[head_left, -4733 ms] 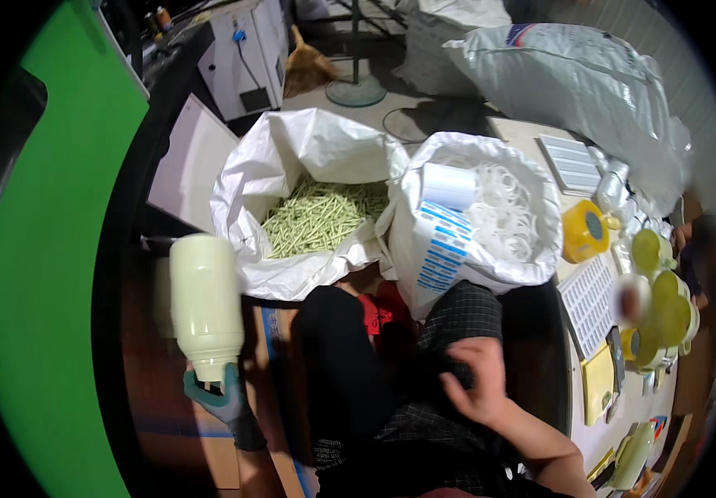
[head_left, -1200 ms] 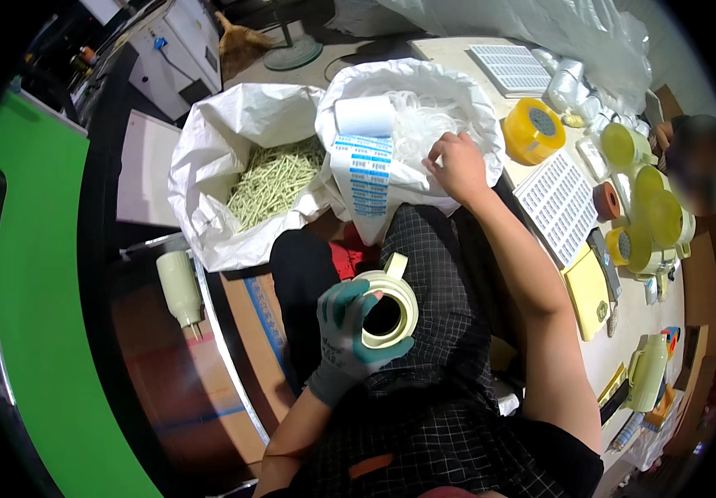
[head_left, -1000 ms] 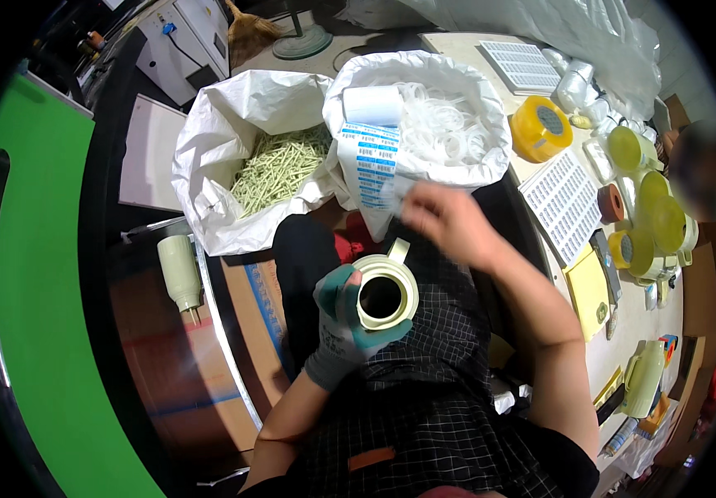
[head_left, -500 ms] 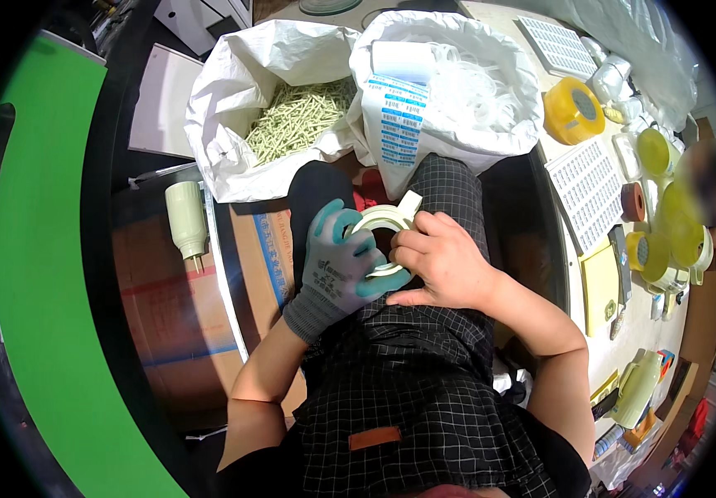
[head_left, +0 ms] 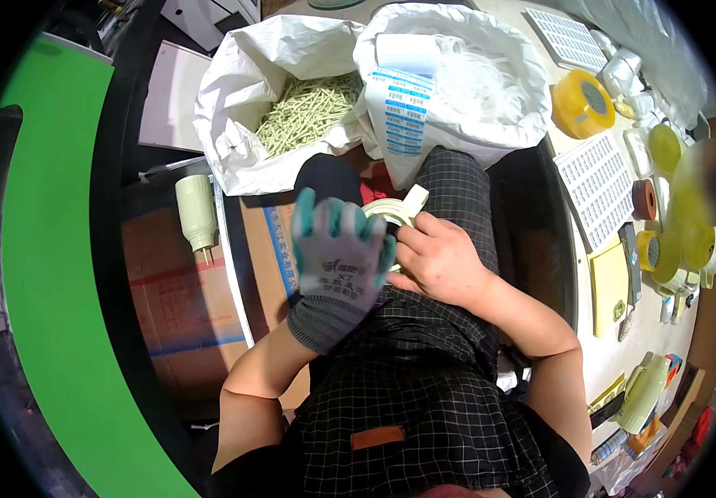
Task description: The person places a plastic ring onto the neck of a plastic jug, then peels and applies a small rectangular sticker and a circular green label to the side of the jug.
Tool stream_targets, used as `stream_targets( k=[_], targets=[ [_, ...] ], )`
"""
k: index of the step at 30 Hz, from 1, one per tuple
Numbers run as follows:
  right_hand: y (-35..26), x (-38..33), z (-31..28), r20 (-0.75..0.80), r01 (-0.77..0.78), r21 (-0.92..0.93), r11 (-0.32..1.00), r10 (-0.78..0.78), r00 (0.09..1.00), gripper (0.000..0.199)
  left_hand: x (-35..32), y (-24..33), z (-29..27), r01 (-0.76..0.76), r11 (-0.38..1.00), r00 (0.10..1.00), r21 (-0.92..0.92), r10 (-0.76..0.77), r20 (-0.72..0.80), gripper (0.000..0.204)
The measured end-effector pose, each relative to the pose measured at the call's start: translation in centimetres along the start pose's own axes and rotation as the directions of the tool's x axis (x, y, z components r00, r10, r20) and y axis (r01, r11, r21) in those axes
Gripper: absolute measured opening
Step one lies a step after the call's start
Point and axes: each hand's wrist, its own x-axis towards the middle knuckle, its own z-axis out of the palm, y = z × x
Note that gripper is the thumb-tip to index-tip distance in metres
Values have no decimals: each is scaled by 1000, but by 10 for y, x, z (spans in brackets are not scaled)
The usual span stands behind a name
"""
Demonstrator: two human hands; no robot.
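Over my lap, a pale green plastic ring with a square tab (head_left: 389,209) is held in my right hand (head_left: 445,257), which is bare. Its fingers curl over the ring's right side, with the tab pointing up and away from me. My left hand (head_left: 340,257) wears a grey knit glove with teal fingertips. Its back faces up and its fingers are spread, just left of the ring. The glove hides the ring's left part, so I cannot make out whether the thumb still touches it.
Ahead, one white sack (head_left: 227,108) holds pale green sticks; another (head_left: 534,124) holds clear rings and a label roll (head_left: 408,55). A pale green bottle-shaped part (head_left: 197,207) lies left on cardboard. On the right table are yellow tape (head_left: 584,104), label sheets (head_left: 597,191) and a jug (head_left: 644,388).
My left hand has let its fingers off the ring's left side and spread them, the back of the glove turning up. My right hand keeps hold of the ring. The view has shifted slightly.
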Motion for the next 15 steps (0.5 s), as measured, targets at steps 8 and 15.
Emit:
stream_targets(
  k=[8, 15],
  targets=[
    [-3, -5, 8, -16, -31, 30, 999, 32, 999, 36, 6, -18, 14, 45, 985, 995, -169, -30, 90, 15],
    [-7, -4, 11, -40, -23, 42, 999, 25, 999, 36, 7, -21, 18, 45, 991, 989, -128, -26, 145, 19]
  ],
)
